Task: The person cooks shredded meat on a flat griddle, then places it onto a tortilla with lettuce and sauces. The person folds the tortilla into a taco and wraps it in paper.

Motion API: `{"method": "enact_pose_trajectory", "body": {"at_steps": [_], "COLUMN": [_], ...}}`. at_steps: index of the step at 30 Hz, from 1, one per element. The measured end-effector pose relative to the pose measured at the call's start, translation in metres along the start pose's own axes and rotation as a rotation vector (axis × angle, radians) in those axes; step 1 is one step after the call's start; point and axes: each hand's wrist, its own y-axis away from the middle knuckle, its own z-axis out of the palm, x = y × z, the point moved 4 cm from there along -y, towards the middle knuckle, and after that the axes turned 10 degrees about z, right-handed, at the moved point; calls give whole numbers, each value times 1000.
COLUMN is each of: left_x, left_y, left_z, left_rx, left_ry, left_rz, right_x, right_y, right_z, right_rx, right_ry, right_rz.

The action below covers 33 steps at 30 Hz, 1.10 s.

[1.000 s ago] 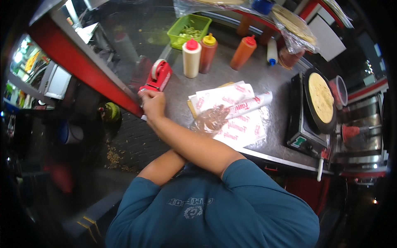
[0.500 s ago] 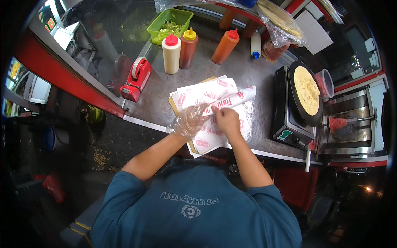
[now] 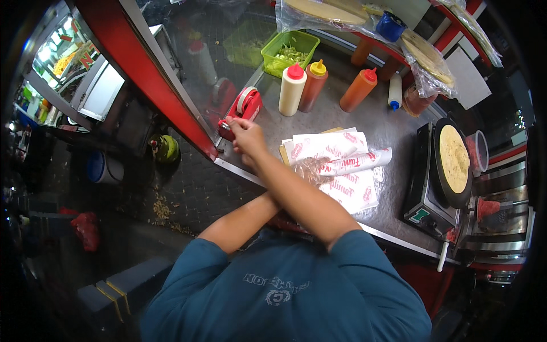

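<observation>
A roll in white paper with red print (image 3: 362, 161) lies across a stack of printed wrapping sheets (image 3: 353, 195). My left hand (image 3: 310, 170), in a clear plastic glove, is closed around its left end and presses it down on the sheets. Over the left forearm crosses my bare right arm. My right hand (image 3: 249, 142) pinches thumb and fingers together at the cutting end of a red tape dispenser (image 3: 246, 106), at the tape's end; the strip itself is too small to make out clearly. Under the sheets, the edge of a tan board shows.
Behind the sheets stand squeeze bottles: white (image 3: 292, 91), reddish-brown (image 3: 313, 86) and orange (image 3: 359, 91). A green tub of shredded greens (image 3: 290, 54) is at the back. On the right, a flatbread (image 3: 454, 159) lies on a round black griddle (image 3: 439, 185). A red post edges the counter's left.
My right hand has left the paper roll and reached left across the left arm to the tape dispenser. The left hand keeps its hold on the roll. The view has shifted left.
</observation>
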Motion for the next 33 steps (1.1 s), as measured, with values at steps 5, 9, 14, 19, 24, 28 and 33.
{"method": "enact_pose_trajectory", "body": {"at_steps": [5,9,14,19,24,28,33], "left_x": [11,19,34,38,62,51,91], "left_y": [-5,-22,-42,-96,-87,-82,-74], "left_z": [-1,-11,-32,2,40,45,8], "left_rx": [14,-85,-147,-454,-400,-380,-195], "left_ry": [-99,-10,40,-203,-347,-353,0], "left_rz": [44,-173,-49,101,68,50,-50], "right_x": [39,40,-26,-79,-64,-11,-11], "right_y": [-10,-10,83,149,177,189,202], "right_z": [32,0,-61,-219,-331,-357,-327], "right_rx": [225,199,76,655,876,833,517], "right_ry": [-4,715,597,281,817,889,39], "right_rz": [-499,-327,-628,-730,-256,-5,-306]}}
